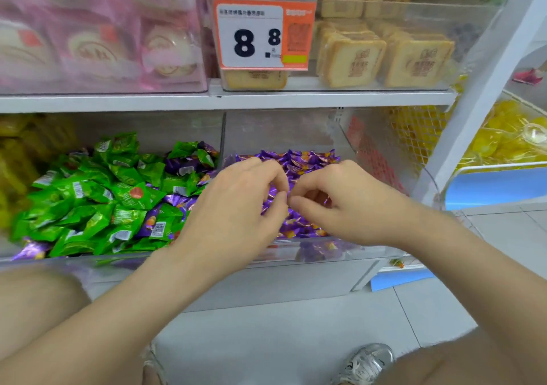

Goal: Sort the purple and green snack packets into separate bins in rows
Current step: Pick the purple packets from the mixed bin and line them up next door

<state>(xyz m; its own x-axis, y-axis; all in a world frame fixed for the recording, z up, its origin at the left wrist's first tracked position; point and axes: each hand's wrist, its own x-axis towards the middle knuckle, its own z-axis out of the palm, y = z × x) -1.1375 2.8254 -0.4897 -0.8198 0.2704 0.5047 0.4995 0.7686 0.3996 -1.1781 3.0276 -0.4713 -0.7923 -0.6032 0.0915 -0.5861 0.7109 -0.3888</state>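
Over the right bin (340, 241), left hand (236, 204) and right hand (337, 204) meet, fingers curled on purple packets (307, 159), grip unclear; strays (176, 199) lie nearer the left

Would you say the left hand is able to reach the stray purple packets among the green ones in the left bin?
Probably yes: the left hand is right next to the divider, and the stray purple packets lie uncovered near the top of the open left bin.
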